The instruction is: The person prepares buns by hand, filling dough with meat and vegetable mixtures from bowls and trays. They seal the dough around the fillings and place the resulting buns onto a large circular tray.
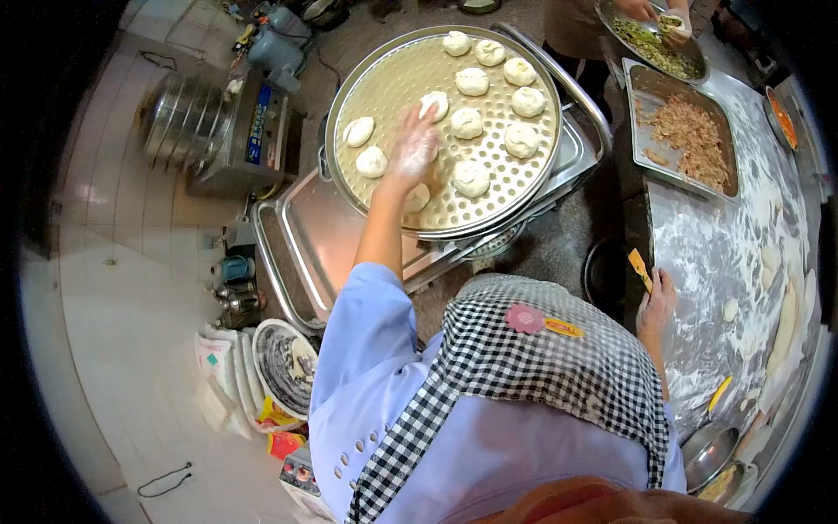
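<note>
Dough bun at left hand, grip blurred, cannot tell | right hand loose on table | I would set it apart from others on tray.

Left hand is a floury blur over the perforated steamer tray, and there's no telling whether it grips the dough bun at its fingertips. Its wrist covers part of a second bun. Right hand sits at the floured table edge with its fingers tucked out of sight. Does it touch the yellow scraper? Unclear. Upper right, the frame's top cuts off a co-worker's hand. The machine's blue label is too small to read.
</note>
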Demonstrator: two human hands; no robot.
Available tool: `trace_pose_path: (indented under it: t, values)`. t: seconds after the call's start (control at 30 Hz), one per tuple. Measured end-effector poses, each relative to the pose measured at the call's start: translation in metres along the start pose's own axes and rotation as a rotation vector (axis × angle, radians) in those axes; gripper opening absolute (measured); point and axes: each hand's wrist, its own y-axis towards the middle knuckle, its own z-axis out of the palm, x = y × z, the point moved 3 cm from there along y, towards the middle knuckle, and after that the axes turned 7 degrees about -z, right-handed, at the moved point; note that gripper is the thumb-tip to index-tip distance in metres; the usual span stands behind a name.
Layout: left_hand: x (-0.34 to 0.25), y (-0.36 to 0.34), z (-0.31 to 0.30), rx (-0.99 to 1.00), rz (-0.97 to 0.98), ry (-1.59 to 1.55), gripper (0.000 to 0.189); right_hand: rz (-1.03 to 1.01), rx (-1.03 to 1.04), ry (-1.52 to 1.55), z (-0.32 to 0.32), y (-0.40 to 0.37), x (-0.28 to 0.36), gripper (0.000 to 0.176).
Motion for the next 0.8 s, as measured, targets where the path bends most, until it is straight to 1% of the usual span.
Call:
trace_pose_path:
  t: [0.03,0.07,0.2,0.3,0.4,0.57,0.67,0.73,0.8]
  values:
    - [-0.010,0.008,0.006,0.043,0.009,0.100,0.054,-0.004,0.005,-0.012,0.000,0.000,0.000,0.048]
    - [-0.014,0.020,0.018,0.049,0.036,0.193,0.057,-0.009,0.006,-0.025,0.000,0.001,-0.001,0.048]
    - [-0.050,0.032,0.048,0.189,0.212,0.541,0.058,-0.013,0.013,-0.017,0.007,-0.002,-0.007,0.046]
    - [-0.067,0.034,0.063,0.282,0.262,0.583,0.059,-0.019,0.001,-0.012,0.007,-0.002,-0.008,0.045]
    - [-0.059,0.038,0.079,0.294,0.289,0.575,0.062,-0.016,0.002,-0.015,0.007,-0.003,-0.007,0.045]
    - [-0.067,0.036,0.076,0.347,0.278,0.619,0.063,0.001,0.009,-0.049,0.008,-0.003,-0.005,0.044]
    - [-0.067,0.036,0.078,0.326,0.301,0.623,0.063,0.011,0.024,-0.058,0.010,-0.004,-0.007,0.044]
    - [-0.073,0.036,0.075,0.362,0.242,0.579,0.066,-0.001,0.026,-0.020,0.013,-0.004,-0.008,0.046]
    - [-0.097,0.052,0.075,0.371,0.201,0.552,0.073,0.032,0.045,-0.013,0.013,-0.006,-0.013,0.048]
